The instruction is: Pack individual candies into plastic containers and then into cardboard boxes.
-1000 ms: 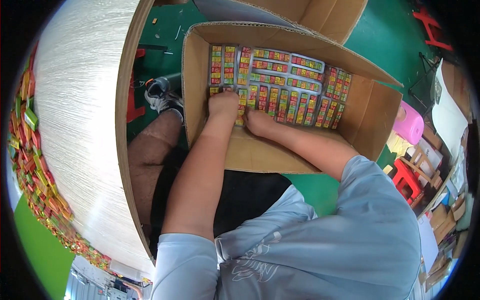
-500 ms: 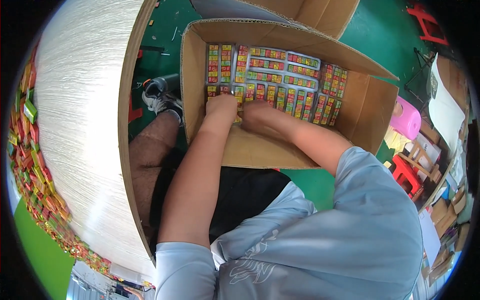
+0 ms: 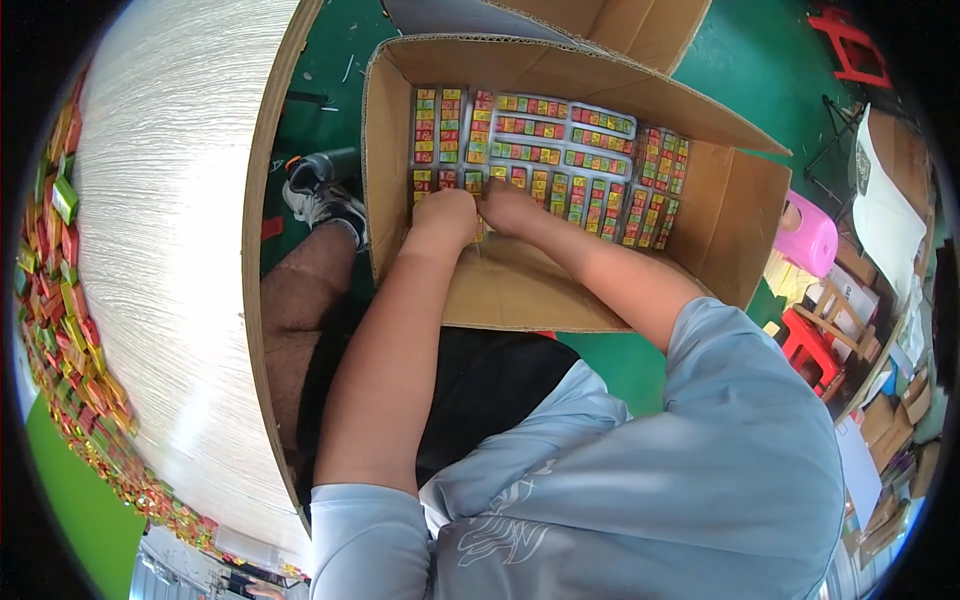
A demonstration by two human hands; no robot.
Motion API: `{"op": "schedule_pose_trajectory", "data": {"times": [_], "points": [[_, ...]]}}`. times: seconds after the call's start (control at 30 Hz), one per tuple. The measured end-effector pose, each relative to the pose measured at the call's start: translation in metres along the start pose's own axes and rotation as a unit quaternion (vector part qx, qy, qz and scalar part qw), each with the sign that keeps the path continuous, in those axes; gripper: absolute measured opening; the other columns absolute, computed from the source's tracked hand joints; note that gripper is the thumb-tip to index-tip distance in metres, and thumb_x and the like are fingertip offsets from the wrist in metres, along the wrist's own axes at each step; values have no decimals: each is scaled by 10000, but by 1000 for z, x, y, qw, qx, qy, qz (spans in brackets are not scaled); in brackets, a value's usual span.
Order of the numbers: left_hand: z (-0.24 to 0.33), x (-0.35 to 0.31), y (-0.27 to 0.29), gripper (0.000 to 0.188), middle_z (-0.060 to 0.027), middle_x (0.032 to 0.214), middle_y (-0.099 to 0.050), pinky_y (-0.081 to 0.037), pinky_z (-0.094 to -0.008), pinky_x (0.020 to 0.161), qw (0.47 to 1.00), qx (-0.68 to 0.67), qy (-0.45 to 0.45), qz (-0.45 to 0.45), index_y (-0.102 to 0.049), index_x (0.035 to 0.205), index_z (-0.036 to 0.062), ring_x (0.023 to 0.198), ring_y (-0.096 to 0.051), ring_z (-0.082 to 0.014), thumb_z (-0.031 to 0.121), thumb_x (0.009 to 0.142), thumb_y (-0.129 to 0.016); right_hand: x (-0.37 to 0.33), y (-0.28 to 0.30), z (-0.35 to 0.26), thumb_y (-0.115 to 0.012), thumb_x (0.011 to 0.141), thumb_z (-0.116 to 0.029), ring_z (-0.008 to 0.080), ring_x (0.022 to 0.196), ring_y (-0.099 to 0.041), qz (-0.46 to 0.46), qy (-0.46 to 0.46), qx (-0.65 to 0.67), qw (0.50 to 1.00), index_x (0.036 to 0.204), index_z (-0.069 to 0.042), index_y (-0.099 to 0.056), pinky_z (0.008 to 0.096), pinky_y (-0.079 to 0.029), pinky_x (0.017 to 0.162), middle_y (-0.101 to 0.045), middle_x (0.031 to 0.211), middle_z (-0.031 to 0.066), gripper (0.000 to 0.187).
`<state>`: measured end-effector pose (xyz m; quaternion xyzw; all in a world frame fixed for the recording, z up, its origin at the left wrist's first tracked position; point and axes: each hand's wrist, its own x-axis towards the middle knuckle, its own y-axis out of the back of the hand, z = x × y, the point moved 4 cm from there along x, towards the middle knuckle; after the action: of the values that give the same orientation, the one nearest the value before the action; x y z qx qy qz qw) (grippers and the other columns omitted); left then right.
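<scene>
Inside an open cardboard box (image 3: 560, 300), several packs of small red, yellow and green blocks (image 3: 530, 127) lie in rows, wrapped in clear plastic. My left hand (image 3: 447, 214) is closed over the packs at the near left part of the box, its fingertips hidden beneath it. Close beside it, my right hand (image 3: 508, 206) is curled over the same rows, knuckles up. The two hands almost meet. Whatever their fingers grip is covered by the hands themselves.
On my left stands a white-topped table (image 3: 180, 250) with a heap of small colourful wrapped pieces (image 3: 85, 370) along its far side. Another cardboard box (image 3: 640, 25) sits behind mine. To the right are a pink plastic container (image 3: 808, 238) and red stools (image 3: 812, 350).
My right hand has shifted a little away from me, up against my left hand's side. The left hand has stayed nearly in place over the packs.
</scene>
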<state>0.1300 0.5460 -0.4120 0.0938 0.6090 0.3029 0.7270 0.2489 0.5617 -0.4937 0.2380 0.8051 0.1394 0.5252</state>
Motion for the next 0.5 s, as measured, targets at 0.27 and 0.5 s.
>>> {"op": "schedule_pose_trajectory", "data": {"times": [0.27,0.5], "points": [[-6,-2,-2,361,-224,1156,-707,-538,-483,945,1000,-8,-3,-23,-734,1095,7,1097,-681,-387,322,956,-625,-5,11,9,-514,964,-501,324,857,-729,-59,-38,14,997,1179,12,-653,453,-557,810,-731,966,206,574],[26,-54,48,395,-201,1114,-724,-546,-475,910,999,-23,-30,1,-722,1063,-6,1051,-697,-372,362,958,-623,40,64,22,-498,963,-582,309,834,-736,116,-46,68,990,1211,2,-632,439,-558,810,-741,966,183,649]]}}
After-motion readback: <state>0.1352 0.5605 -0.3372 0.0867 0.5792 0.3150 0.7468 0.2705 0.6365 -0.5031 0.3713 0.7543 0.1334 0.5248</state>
